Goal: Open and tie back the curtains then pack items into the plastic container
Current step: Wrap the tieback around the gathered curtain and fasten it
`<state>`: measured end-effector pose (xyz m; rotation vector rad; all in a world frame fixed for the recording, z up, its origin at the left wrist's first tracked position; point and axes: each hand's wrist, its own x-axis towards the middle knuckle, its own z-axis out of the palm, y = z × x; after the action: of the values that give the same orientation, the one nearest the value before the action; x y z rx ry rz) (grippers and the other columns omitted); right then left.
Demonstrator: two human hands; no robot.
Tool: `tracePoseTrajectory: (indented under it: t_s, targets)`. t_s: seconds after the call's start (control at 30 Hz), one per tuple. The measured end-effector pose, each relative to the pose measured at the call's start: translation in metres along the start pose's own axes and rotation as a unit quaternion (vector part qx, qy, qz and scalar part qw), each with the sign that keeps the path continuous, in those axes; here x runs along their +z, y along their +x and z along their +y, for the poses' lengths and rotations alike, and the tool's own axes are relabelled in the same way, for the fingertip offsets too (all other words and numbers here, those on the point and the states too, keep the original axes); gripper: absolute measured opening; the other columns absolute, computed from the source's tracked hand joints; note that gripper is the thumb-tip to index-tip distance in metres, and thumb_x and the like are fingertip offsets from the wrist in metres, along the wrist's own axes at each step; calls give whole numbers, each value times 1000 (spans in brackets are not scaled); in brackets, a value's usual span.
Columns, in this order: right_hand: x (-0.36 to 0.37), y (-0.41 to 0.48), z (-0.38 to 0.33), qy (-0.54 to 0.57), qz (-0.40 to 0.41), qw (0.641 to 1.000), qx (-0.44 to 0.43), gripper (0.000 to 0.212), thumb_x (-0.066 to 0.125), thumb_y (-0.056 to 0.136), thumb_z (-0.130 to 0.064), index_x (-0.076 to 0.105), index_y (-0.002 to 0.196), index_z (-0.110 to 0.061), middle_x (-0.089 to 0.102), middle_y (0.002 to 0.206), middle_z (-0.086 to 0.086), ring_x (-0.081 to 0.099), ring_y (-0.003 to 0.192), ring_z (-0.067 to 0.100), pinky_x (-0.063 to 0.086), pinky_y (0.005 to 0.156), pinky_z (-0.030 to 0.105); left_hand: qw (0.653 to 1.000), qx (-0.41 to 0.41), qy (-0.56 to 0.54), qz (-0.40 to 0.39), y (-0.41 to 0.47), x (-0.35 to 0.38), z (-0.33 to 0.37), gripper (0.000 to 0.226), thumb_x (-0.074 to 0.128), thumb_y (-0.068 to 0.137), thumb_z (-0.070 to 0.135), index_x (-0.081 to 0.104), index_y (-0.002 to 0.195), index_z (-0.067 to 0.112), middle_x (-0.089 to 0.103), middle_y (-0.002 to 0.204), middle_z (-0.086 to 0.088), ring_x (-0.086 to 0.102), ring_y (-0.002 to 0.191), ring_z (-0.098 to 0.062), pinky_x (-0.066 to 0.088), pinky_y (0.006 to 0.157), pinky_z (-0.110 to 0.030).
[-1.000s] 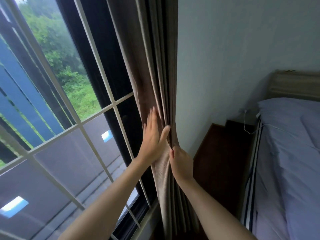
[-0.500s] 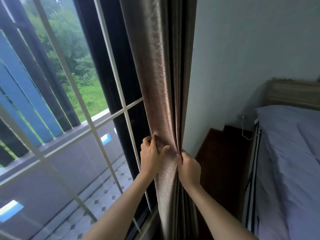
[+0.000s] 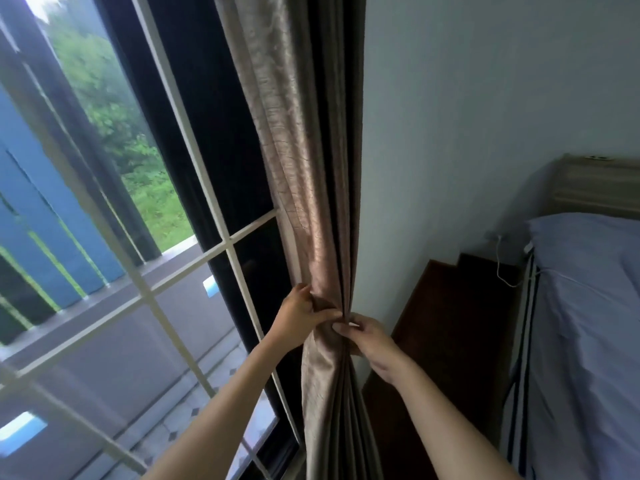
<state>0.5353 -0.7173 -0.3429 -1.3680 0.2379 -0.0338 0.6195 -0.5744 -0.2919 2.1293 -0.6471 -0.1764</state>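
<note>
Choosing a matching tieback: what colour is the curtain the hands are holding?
The curtain is shiny taupe-brown with a crinkled texture; head view.

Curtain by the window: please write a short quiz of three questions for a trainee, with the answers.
1. True or false: the curtain is gathered at the right side of the window, beside the wall.
2. What does the left hand grip? A. curtain fabric B. a plastic container C. a cup
3. Which of the two hands is on the wall side of the curtain?
Key: 1 true; 2 A; 3 the right hand.
</note>
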Motion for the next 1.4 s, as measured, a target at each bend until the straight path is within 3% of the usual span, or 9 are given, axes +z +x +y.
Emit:
tracePoseTrajectory:
  t_s: [0.13,0.27,0.5,0.7,0.83,1.03,1.17,1.23,1.4]
  targets:
    - [-9,16,2,72,95,993,18,40,79,77,-13,49,104,-15,68,109,20,70,88,26,57,76,33,993,-54,-105,27,10,10,0,24,84,70,25,73,89,14,75,85,2,72,85,-15,57,78,-27]
    - [-18,28,-6,-3,89,992,-87,71,80,75,-10,44,128,-41,73,93,-2,70,92,14,54,85,28,987,-78,-128,63,17,20,0,18,83,72,21,74,86,14,76,81,-1,72,80,-15,59,79,-37]
    - [-12,39,-2,-229,60,963,-127,21,62,93,-22,67,114,-24,41,128,-2,52,107,5,37,87,7,987,-94,-78,102,22,17,2,19,83,71,22,72,85,14,74,78,4,70,74,-8,50,63,-16]
    - [-4,32,1,-213,52,969,-111,24,60,94,-20,57,76,-35,57,87,-9,57,79,-8,39,71,8,987,-96,-66,108,11,20,1,38,85,67,26,68,97,10,72,86,5,66,76,4,48,63,-7]
    - [1,30,4,-220,53,962,-153,10,57,95,-13,66,91,-12,57,85,-13,56,78,-16,39,68,3,985,-70,-113,110,11,26,13,44,87,65,15,66,102,8,71,90,10,67,83,7,47,69,-5]
    - [11,24,10,-58,8,997,-43,17,58,95,-16,68,106,-11,72,99,5,69,93,14,54,87,30,960,-101,-85,247,7,45,13,52,83,57,51,53,99,48,63,103,4,63,99,-15,55,85,-37]
    - [-7,35,5,220,-125,966,44,22,50,83,1,62,100,8,63,89,23,62,82,32,50,78,35,941,-102,-78,312,12,50,24,36,81,66,35,50,82,42,46,92,28,54,107,-23,46,97,-49]
    - [-16,54,8,267,-65,957,90,29,58,75,0,66,102,6,65,98,23,63,90,33,50,87,39,937,-108,-79,322,15,49,23,39,82,67,30,47,78,43,45,89,29,54,107,-25,45,98,-50]
    - [-32,92,24,-116,72,989,49,19,57,89,-10,71,97,-20,69,104,3,63,105,30,50,95,46,933,-149,-92,314,12,48,10,48,83,65,36,42,87,46,55,109,2,52,113,-26,51,94,-44]
